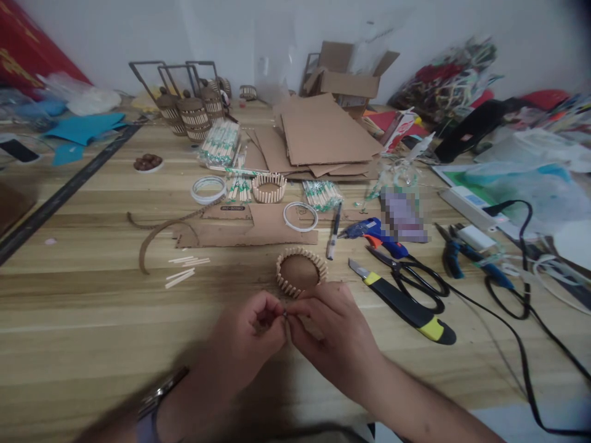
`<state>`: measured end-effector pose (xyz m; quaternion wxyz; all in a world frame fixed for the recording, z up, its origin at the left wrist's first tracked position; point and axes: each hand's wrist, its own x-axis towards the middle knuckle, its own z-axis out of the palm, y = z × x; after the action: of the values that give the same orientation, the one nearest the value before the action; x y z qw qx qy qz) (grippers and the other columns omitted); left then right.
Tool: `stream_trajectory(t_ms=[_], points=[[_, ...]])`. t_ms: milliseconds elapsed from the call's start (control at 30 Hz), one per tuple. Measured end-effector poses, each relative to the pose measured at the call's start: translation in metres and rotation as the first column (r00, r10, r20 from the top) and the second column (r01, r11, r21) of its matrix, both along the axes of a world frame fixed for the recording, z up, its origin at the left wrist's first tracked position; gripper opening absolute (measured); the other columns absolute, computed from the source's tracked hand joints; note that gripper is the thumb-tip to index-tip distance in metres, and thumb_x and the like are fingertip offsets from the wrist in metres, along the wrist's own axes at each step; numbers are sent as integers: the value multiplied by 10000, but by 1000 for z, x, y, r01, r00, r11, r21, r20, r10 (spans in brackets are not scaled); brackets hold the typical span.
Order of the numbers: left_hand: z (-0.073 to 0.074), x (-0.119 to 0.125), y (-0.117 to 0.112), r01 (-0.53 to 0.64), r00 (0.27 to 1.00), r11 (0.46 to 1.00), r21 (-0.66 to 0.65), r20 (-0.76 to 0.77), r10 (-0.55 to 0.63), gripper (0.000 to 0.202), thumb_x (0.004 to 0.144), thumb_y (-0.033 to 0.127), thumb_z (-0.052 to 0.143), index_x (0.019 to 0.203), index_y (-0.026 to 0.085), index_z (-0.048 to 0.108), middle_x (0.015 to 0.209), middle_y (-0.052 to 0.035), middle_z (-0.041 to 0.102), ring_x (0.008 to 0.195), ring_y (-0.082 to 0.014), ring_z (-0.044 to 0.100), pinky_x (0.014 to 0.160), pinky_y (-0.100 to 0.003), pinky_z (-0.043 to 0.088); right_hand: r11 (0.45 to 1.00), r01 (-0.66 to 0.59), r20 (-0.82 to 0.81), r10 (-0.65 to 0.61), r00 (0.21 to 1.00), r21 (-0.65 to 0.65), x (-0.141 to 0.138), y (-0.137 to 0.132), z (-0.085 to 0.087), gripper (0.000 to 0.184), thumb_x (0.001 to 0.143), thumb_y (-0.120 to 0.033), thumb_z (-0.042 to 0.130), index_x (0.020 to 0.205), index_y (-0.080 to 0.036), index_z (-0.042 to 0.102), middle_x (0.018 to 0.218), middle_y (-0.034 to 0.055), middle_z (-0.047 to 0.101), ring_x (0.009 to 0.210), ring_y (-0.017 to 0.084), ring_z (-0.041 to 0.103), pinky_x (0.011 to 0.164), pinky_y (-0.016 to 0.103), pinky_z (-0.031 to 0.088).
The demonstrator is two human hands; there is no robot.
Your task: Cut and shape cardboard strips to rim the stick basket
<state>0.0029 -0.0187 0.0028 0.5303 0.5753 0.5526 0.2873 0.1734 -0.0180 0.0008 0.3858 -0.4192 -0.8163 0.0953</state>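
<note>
My left hand (256, 329) and my right hand (325, 326) meet fingertip to fingertip, both closed in a pinch. Whatever sits between them is too small to make out. Just beyond the fingers lies a round cardboard base ringed with short wooden sticks (301, 253), its near edge partly hidden by my right hand. A similar stick-ringed piece (269, 188) stands farther back. Several thin loose sticks (187, 271) are on the table to the left, near a curved cardboard strip (152, 246).
On the right are a utility knife (401, 304), black scissors (415, 277), a blue glue gun (376, 231), pliers (455, 258) and a pen (335, 231). Tape rolls (209, 200), cardboard sheets (330, 132) and small lidded buckets (194, 120) stand behind. A black cable (524, 357) runs along the right.
</note>
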Motion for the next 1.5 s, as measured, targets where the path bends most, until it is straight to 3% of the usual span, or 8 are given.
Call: stream_trajectory(t_ms=[367, 667, 1033, 1267, 1500], points=[[-6, -1, -1, 41, 991, 993, 109, -133, -26, 127, 792, 289, 538, 712, 213, 600, 634, 38, 629, 600, -140, 564, 550, -232, 392, 999, -12, 27, 13, 1000, -30, -1, 0, -4, 127, 906, -134, 557, 859, -203, 653, 782, 13, 655, 749, 175, 603, 704, 337, 395], [-5, -3, -2, 55, 988, 987, 151, -153, -31, 128, 807, 267, 522, 725, 215, 607, 666, 34, 641, 635, -144, 578, 587, -239, 409, 997, -54, 7, 55, 998, -57, 1, 2, -3, 141, 921, -130, 540, 884, -208, 652, 782, 8, 660, 748, 169, 590, 707, 328, 398], [0, -4, 3, 72, 997, 997, 14, -27, -72, 130, 772, 314, 511, 714, 214, 570, 634, 45, 590, 590, -125, 529, 523, -211, 376, 949, -112, -134, 75, 988, -294, 3, 5, -3, 160, 869, -99, 547, 815, -220, 637, 730, -20, 626, 704, 143, 582, 670, 287, 399], [3, -4, -1, 57, 998, 998, 32, -1, -57, 99, 766, 287, 529, 715, 214, 571, 660, 41, 604, 637, -133, 552, 578, -219, 418, 982, -93, -69, 82, 994, -166, 4, 1, 5, 138, 877, -128, 573, 915, -214, 674, 829, 7, 675, 770, 160, 613, 698, 315, 391], [1, -5, -3, 70, 996, 997, 26, 61, -72, 84, 778, 267, 544, 726, 210, 576, 685, 35, 630, 642, -128, 558, 579, -217, 416, 980, -60, -105, 41, 994, -188, 2, 0, 3, 154, 842, -89, 559, 794, -219, 626, 725, -19, 639, 690, 141, 588, 644, 289, 389]])
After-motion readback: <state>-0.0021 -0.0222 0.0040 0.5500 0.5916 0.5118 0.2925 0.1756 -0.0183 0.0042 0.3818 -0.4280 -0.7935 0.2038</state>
